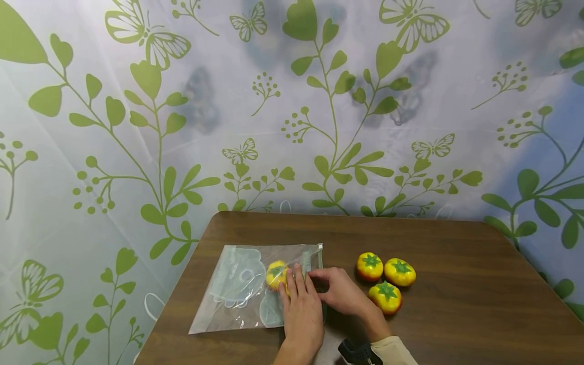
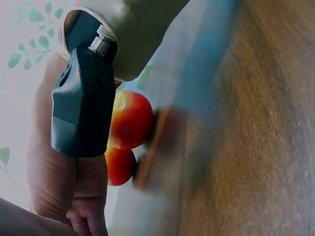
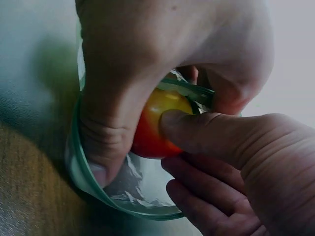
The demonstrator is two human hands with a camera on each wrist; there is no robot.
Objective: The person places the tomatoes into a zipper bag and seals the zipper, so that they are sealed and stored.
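A clear zip bag (image 1: 214,312) with pale blue printed shapes lies on the table in the head view, its opening facing right. Through the film shows a yellow toy tomato (image 1: 276,271) with a green leafy top. My left hand (image 1: 303,309) lies over the bag's mouth; in the right wrist view its thumb hooks inside the green-edged rim and its fingers hold the opposite edge. My right hand (image 1: 342,294) is at the opening. There its thumb and fingers pinch a red and yellow toy tomato (image 3: 152,137), hidden under the hands in the head view.
Right of the hands stand three more toy tomatoes, a redder one (image 1: 369,267), a wide one (image 1: 400,272) and a nearer one (image 1: 385,298). The brown wooden table (image 1: 470,304) meets a leaf-patterned curtain (image 1: 274,116). A black wrist mount (image 2: 81,108) hangs from the right sleeve.
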